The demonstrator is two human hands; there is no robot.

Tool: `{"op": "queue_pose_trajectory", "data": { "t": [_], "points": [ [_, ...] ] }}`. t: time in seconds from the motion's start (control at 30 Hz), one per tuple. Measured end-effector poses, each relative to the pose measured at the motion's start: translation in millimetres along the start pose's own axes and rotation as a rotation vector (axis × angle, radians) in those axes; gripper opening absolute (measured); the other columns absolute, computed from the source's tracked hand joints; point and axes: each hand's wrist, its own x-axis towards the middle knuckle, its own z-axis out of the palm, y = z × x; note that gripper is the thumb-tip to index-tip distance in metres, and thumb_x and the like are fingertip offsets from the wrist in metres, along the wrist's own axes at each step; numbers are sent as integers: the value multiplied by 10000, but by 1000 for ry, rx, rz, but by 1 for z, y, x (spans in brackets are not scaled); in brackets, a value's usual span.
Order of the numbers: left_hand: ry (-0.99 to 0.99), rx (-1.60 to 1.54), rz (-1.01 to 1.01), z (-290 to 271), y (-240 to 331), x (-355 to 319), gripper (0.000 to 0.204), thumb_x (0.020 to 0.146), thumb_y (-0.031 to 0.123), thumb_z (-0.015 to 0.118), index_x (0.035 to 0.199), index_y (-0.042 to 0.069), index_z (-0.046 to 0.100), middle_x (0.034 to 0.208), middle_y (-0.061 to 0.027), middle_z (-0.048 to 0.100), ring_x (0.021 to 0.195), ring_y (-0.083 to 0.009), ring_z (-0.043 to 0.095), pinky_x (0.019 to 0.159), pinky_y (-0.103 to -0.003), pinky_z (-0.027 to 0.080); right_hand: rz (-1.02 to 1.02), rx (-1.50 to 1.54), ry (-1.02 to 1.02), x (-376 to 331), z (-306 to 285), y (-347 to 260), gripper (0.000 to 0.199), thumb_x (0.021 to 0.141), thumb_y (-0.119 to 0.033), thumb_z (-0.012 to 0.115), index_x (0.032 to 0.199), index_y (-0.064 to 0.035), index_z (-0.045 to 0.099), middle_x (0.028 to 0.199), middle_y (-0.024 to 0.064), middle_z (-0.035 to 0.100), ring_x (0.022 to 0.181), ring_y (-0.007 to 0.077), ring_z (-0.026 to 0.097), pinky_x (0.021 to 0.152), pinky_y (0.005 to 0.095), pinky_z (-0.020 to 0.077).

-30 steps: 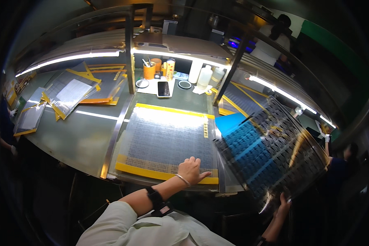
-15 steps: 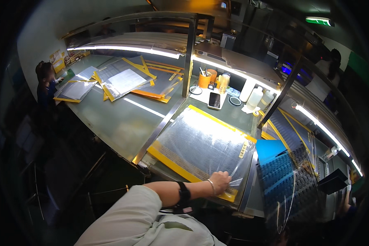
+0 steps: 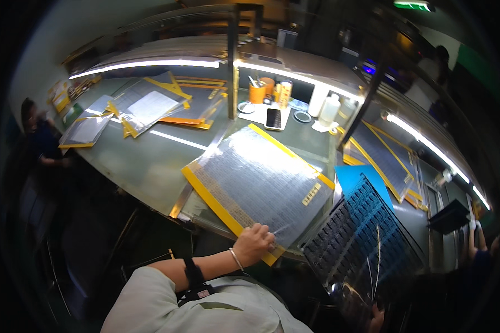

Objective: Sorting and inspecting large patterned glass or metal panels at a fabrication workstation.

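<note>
A large grey translucent sheet in a clear sleeve [image 3: 250, 177], edged with yellow tape, lies on the bench before me. My left hand [image 3: 254, 243] is closed on its near edge, fingers curled and thumb side hidden. At the lower right, my right hand [image 3: 376, 317] grips the near end of a black pocketed tray [image 3: 344, 233]; only part of that hand shows, in shadow. The tray is held tilted beside the sheet's right corner. Behind it a blue sheet [image 3: 364, 177] rests on the bench.
Across the bench stand an orange pen cup [image 3: 256, 92], a phone [image 3: 274, 118], tape rolls [image 3: 302, 116] and a white bottle [image 3: 329, 110]. More yellow-edged sheets [image 3: 150, 102] lie left, others [image 3: 380, 158] right. Metal posts [image 3: 232, 66] rise between sections. A person [image 3: 36, 125] is at far left.
The yellow-edged sheet has turned clockwise, its near corner swinging left with my left hand. The black tray has moved left and closer to the sheet. My view has shifted somewhat.
</note>
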Motion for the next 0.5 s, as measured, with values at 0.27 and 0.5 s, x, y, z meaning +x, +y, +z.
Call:
{"op": "queue_pose_trajectory", "data": {
  "t": [0.27,0.5],
  "points": [
    [-22,-131,-104,5,22,13,514,656,538,672,813,91,475,837,-73,424,818,-228,451,630,-353,387,59,-42,-47,-21,-21,1,244,886,-143,551,1104,-33,548,860,32,569,680,127,506,590,253,420],
    [-125,-155,-117,17,22,18,319,714,371,663,847,116,526,868,-74,477,861,-236,486,659,-370,390,118,-151,-148,-31,-10,-3,237,883,-143,555,1092,-32,554,844,21,565,664,115,496,580,246,413]
  ]
}}
